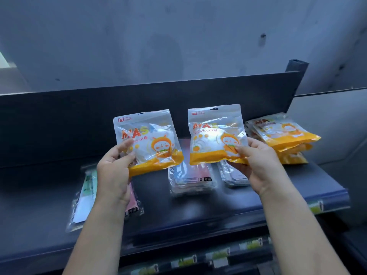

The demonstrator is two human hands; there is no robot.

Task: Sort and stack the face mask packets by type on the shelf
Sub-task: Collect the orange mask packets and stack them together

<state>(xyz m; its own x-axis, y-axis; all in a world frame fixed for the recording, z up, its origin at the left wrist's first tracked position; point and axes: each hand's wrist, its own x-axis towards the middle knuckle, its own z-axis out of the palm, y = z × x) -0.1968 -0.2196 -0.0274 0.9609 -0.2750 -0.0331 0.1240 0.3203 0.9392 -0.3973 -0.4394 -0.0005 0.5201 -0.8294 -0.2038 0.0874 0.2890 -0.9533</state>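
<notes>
The left hand (114, 169) grips the lower left corner of an orange mask packet (148, 139), thumb on its front, holding it upright above the dark shelf (198, 211). The right hand (258, 165) pinches the lower right corner of a second orange packet (215, 133), also upright, just apart from the first. To the right of the right hand, an orange stack (282, 133) of matching packets lies on the shelf. Below and between the hands lies a clear pile (191, 179) showing pink masks. Under the left hand lie a green-and-white packet (85, 197) and a pink packet (133, 203), partly hidden.
</notes>
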